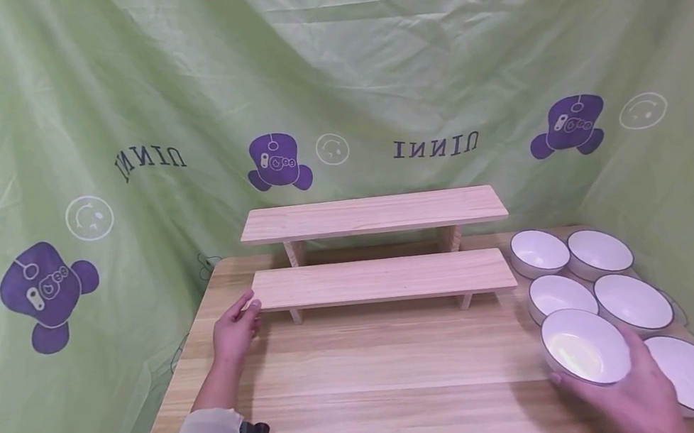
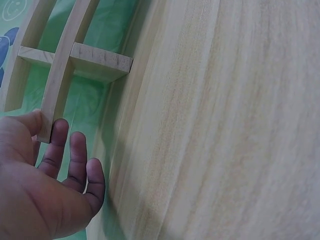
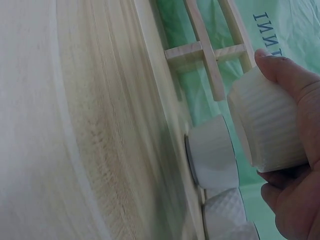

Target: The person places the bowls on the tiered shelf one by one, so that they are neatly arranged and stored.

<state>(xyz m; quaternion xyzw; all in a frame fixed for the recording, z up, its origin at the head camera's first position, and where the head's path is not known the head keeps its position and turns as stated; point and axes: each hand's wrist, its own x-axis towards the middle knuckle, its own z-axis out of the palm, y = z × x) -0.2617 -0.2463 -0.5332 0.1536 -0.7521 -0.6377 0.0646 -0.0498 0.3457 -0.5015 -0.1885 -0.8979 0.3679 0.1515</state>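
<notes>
My left hand [image 1: 235, 334] pinches the left end of the lower board of a two-tier wooden shelf [image 1: 383, 279], thumb on top. In the left wrist view, the thumb and index finger meet the board end [image 2: 50, 117] while the other fingers stand loosely apart. My right hand [image 1: 646, 389] grips a white bowl [image 1: 585, 348] with a dark rim, thumb on one side and fingers on the other. From the right wrist view, this bowl [image 3: 267, 120] has a ribbed outside and is off the table, its mouth partly hidden. Both shelf boards bear nothing.
Several white dark-rimmed bowls [image 1: 633, 302] stand in two rows along the right side of the wooden table [image 1: 373, 385]. The upper board [image 1: 372, 215] rises behind the lower one. A green printed curtain [image 1: 362, 65] hangs around the back and sides.
</notes>
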